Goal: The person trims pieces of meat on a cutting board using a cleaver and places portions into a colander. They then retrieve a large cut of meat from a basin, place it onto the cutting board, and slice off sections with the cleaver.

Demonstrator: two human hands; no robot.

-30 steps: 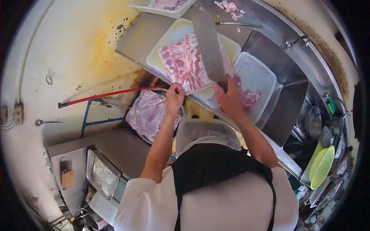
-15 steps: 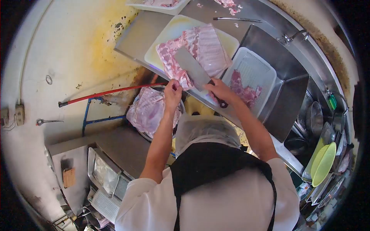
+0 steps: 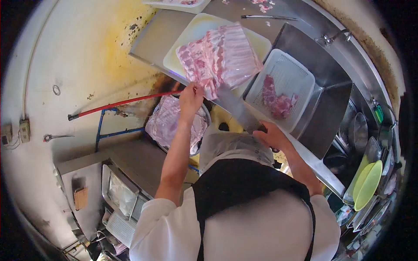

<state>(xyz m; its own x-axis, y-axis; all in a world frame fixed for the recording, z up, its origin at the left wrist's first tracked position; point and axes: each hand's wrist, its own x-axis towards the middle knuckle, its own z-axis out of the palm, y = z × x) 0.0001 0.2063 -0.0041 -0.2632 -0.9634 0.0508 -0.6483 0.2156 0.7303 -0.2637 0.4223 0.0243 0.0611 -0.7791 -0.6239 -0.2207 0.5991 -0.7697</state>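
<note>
One meat slab (image 3: 222,56) is laid on one board (image 3: 197,25), corner pinched by left hand (image 3: 191,98); one cleaver (image 3: 238,109) is gripped by right hand (image 3: 271,135); one basket (image 3: 285,65) beside steel counter (image 3: 152,40); stained wall (image 3: 93,48).

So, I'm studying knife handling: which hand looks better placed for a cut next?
Probably the right hand: it grips the knife, while the left hand is at the meat's near edge, better placed to steady it.
</note>
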